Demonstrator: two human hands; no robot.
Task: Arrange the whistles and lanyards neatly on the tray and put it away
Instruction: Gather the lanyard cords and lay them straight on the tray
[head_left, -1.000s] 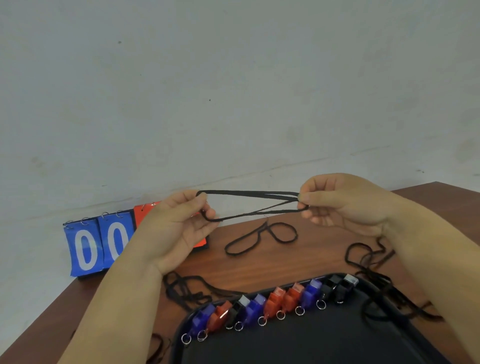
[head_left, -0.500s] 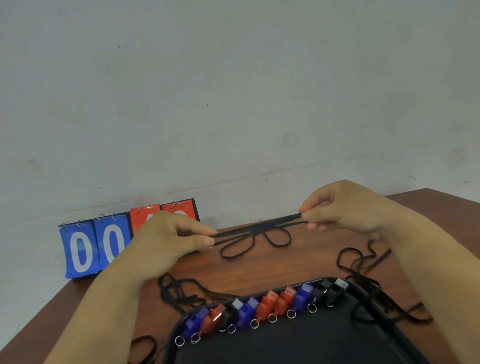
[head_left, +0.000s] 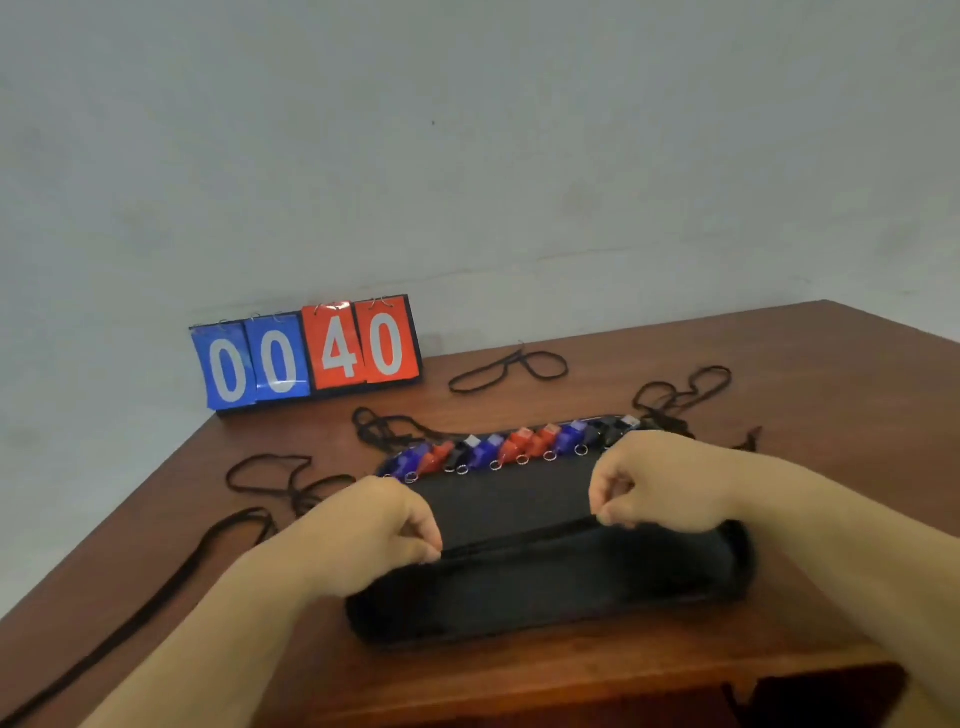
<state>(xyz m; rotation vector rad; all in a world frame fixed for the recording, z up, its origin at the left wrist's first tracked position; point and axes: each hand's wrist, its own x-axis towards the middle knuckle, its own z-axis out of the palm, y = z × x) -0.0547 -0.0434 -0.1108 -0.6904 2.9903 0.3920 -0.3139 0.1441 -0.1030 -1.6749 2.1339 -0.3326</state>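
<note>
Left hand (head_left: 376, 525) and right hand (head_left: 657, 486) pinch the lanyard (head_left: 519, 538) tight and straight, maybe to lay it flat on the tray (head_left: 519, 597)

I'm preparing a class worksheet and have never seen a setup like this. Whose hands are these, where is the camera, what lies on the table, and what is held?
No machine here: a person works with bare hands, and the camera sits on their head, looking forward and down, so both forearms enter from the bottom. The left hand and the right hand each pinch one end of a black lanyard, stretched straight low over a black tray. Along the tray's far edge lies a row of blue, red and black whistles. Loose lanyards lie on the wooden table, and a flip scoreboard reading 00 and 40 stands by the wall.
</note>
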